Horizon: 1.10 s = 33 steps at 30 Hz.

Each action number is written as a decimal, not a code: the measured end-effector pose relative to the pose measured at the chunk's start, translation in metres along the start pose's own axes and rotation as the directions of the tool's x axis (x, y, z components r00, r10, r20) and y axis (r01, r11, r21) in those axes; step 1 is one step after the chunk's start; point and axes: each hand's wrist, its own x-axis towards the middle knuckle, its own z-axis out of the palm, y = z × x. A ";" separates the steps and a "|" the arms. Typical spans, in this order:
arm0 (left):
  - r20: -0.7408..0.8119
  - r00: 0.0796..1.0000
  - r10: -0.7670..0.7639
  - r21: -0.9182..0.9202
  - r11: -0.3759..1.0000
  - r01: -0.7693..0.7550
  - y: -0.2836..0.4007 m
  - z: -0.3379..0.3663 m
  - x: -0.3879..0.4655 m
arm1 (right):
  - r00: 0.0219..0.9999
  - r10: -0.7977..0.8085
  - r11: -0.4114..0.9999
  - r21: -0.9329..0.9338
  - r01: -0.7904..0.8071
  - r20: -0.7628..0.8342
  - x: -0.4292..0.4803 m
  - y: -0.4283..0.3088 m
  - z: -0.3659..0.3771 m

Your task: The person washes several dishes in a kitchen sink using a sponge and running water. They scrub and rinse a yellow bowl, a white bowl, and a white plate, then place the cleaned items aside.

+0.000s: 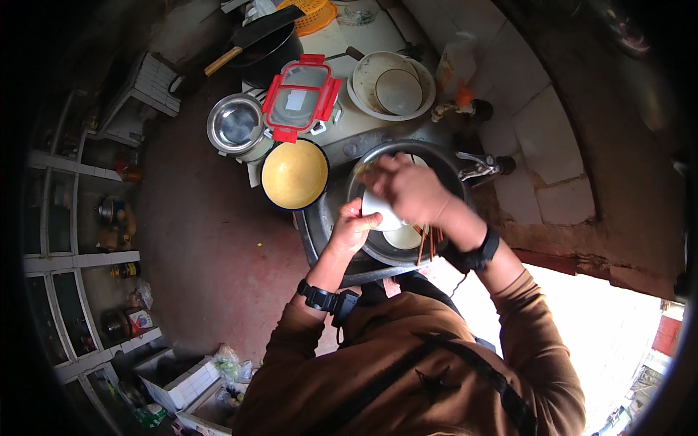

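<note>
My left hand grips a small white bowl by its rim, thumb on the near side, above a round metal basin in the sink. Blurred by motion, my right hand is over the bowl with its fingers bent. A yellowish patch shows by those fingertips, but whether they hold something is hidden. Below the bowl, another white bowl lies in the basin. Several brown chopsticks lean against the basin's near rim, beside that bowl.
A metal faucet reaches over the basin's right side. To the left stand a yellow-lined bowl, a steel bowl and a container with a red-clipped lid. Stacked bowls and a black pot occupy the counter behind.
</note>
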 end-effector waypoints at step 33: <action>0.253 0.869 0.426 0.960 -0.218 -0.173 0.005 0.002 0.067 | 0.730 0.631 0.044 0.927 -0.373 0.263 -0.048 0.059 0.090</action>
